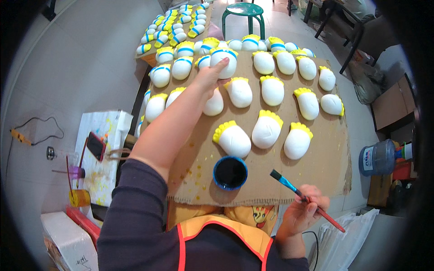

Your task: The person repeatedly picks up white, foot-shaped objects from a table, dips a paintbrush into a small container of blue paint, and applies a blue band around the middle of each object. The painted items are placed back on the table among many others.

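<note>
My left hand (pixel 217 70) reaches to the far part of the cardboard sheet (pixel 318 169), gripping a white foot-shaped figure (pixel 224 64) with a yellow scalloped end and a blue band. Its underside is hidden. Close to my body, my right hand (pixel 307 208) holds a red-handled paintbrush (pixel 301 195) with a blue ferrule and dark bristles pointing up and left. A blue-rimmed cup of dark paint (pixel 230 173) stands left of the bristles. Several white figures (pixel 268 129) with yellow ends and no blue band lie between the cup and my left hand.
More banded figures (pixel 183 67) line the far edge and a second table (pixel 203 20). At left, a white foam block (pixel 101 183) carries a phone (pixel 96 146), with a yellow paint jar (pixel 79 197) beside it. A green stool (pixel 244 10) stands behind; a water bottle (pixel 379 157) is at right.
</note>
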`<action>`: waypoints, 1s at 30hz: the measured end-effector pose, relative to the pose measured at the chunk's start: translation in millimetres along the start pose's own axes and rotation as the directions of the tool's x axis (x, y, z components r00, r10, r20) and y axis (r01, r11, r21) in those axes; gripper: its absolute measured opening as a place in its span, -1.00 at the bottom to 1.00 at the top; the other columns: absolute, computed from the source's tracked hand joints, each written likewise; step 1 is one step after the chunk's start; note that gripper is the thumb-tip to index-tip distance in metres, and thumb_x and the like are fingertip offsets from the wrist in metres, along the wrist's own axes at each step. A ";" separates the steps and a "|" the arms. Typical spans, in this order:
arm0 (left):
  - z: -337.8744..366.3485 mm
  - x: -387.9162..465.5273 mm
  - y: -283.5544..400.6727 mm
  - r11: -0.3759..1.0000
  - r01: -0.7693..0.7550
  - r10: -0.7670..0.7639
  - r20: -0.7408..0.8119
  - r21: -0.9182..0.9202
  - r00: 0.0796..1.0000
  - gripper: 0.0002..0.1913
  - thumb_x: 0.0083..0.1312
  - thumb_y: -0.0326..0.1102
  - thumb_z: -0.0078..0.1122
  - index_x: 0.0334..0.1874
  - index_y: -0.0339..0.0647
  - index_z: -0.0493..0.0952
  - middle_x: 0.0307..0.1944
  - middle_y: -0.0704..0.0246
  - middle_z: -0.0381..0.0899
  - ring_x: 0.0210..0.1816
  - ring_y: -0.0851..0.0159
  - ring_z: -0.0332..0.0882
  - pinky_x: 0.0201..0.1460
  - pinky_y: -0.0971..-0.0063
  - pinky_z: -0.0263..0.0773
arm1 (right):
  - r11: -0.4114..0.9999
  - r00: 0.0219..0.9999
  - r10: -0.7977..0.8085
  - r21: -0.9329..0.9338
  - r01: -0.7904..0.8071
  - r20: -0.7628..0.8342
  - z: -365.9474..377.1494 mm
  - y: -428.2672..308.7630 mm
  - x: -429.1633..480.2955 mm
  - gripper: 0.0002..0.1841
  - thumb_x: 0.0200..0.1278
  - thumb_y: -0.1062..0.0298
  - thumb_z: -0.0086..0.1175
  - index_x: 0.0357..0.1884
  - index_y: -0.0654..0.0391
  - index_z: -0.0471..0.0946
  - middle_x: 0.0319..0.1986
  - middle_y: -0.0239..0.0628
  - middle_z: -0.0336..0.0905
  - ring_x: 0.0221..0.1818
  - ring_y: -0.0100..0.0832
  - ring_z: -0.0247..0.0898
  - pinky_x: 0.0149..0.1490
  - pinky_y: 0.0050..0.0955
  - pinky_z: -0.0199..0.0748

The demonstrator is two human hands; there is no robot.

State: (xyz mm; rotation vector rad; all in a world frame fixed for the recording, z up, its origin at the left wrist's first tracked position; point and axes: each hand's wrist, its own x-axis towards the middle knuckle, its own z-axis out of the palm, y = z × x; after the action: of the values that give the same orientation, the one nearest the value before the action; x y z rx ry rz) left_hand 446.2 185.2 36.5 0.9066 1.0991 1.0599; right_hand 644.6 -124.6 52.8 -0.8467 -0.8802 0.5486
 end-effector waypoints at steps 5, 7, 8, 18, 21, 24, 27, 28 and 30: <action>28.0 95.6 -27.9 0.991 0.132 -0.125 -0.162 0.031 0.979 -0.55 0.14 -0.10 0.24 -0.01 -0.20 0.40 -0.13 0.31 0.46 -0.14 0.29 0.44 -0.26 0.49 0.52 | 0.997 0.998 -0.001 -0.072 -0.004 -0.068 -16.6 12.1 18.0 -0.76 0.23 0.17 0.01 -0.36 0.07 0.24 -0.59 -0.33 0.30 -0.52 -0.47 0.13 -0.40 -0.55 0.14; 33.6 115.3 -36.1 0.985 0.170 -0.160 -0.215 0.028 0.963 -0.57 0.15 -0.10 0.23 -0.02 -0.19 0.41 -0.14 0.32 0.46 -0.14 0.29 0.44 -0.30 0.49 0.52 | 0.997 0.996 0.017 -0.071 -0.023 -0.086 -20.0 15.2 23.7 -0.75 0.24 0.16 0.00 -0.35 0.07 0.24 -0.59 -0.33 0.30 -0.52 -0.47 0.13 -0.40 -0.55 0.14; 31.7 122.6 -39.1 0.983 0.181 -0.171 -0.238 0.017 0.956 -0.57 0.16 -0.11 0.22 -0.02 -0.19 0.41 -0.15 0.32 0.46 -0.13 0.30 0.43 -0.31 0.50 0.52 | 0.997 0.997 0.016 -0.079 -0.022 -0.081 -20.7 17.8 27.5 -0.75 0.24 0.16 0.00 -0.35 0.07 0.24 -0.59 -0.33 0.30 -0.52 -0.47 0.13 -0.40 -0.55 0.13; 81.1 94.4 6.4 -0.077 -0.021 0.354 0.047 0.997 0.934 -0.51 0.10 0.13 0.08 -0.27 -0.25 0.56 -0.30 0.13 0.59 -0.26 0.08 0.56 -0.22 0.31 0.45 | 0.999 0.998 0.031 -0.039 -0.033 -0.061 -17.9 39.6 39.5 -0.75 0.24 0.14 0.00 -0.35 0.05 0.24 -0.59 -0.32 0.30 -0.55 -0.48 0.14 -0.43 -0.52 0.15; 112.8 105.4 -2.7 0.043 -0.052 0.232 0.041 0.998 0.972 -0.43 0.07 0.20 0.08 -0.18 -0.25 0.56 -0.23 0.14 0.59 -0.21 0.11 0.56 -0.19 0.33 0.45 | 1.000 0.999 0.015 -0.018 -0.016 -0.049 -22.0 39.8 41.9 -0.74 0.24 0.13 0.00 -0.34 0.05 0.23 -0.60 -0.32 0.29 -0.55 -0.48 0.15 -0.43 -0.52 0.16; 131.1 135.8 -25.4 0.025 0.046 0.087 -0.048 0.999 0.995 -0.37 0.05 0.22 0.10 0.00 -0.19 0.50 -0.02 0.19 0.50 0.02 0.20 0.47 0.00 0.45 0.38 | 0.999 0.998 0.005 -0.035 -0.007 -0.066 -28.6 37.4 41.0 -0.74 0.25 0.12 -0.01 -0.34 0.05 0.23 -0.61 -0.32 0.28 -0.56 -0.48 0.15 -0.44 -0.51 0.16; 130.2 147.7 -35.0 0.174 0.031 0.062 -0.042 0.984 0.997 -0.22 -0.10 0.32 0.15 -0.03 -0.28 0.49 -0.07 0.17 0.52 -0.08 0.20 0.50 -0.16 0.38 0.44 | 0.999 0.994 0.007 -0.050 -0.012 -0.106 -36.6 35.8 36.9 -0.75 0.25 0.12 -0.02 -0.34 0.05 0.23 -0.61 -0.32 0.28 -0.56 -0.49 0.14 -0.44 -0.51 0.16; 131.3 146.7 -35.4 0.299 0.127 0.017 -0.138 0.946 0.990 -0.26 -0.13 0.28 0.21 -0.05 -0.24 0.49 -0.12 0.23 0.52 -0.12 0.21 0.49 -0.19 0.35 0.43 | 0.998 0.993 0.011 -0.053 -0.017 -0.119 -38.5 35.0 34.7 -0.75 0.26 0.13 -0.02 -0.34 0.05 0.23 -0.61 -0.32 0.28 -0.57 -0.49 0.14 -0.44 -0.51 0.16; 125.3 148.2 -35.9 0.449 0.168 -0.082 -0.146 0.877 0.986 -0.28 -0.15 0.23 0.26 -0.07 -0.24 0.49 -0.16 0.26 0.51 -0.21 0.23 0.48 -0.29 0.38 0.42 | 0.999 0.992 0.003 -0.051 -0.009 -0.127 -38.5 31.5 33.8 -0.75 0.25 0.14 -0.02 -0.34 0.06 0.23 -0.60 -0.33 0.28 -0.57 -0.49 0.14 -0.44 -0.50 0.15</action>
State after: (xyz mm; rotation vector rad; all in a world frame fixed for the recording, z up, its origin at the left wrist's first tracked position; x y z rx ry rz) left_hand 591.6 312.0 -4.6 1.5847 1.8273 0.2963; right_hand 692.6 -98.3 27.9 -0.9213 -0.7780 0.4734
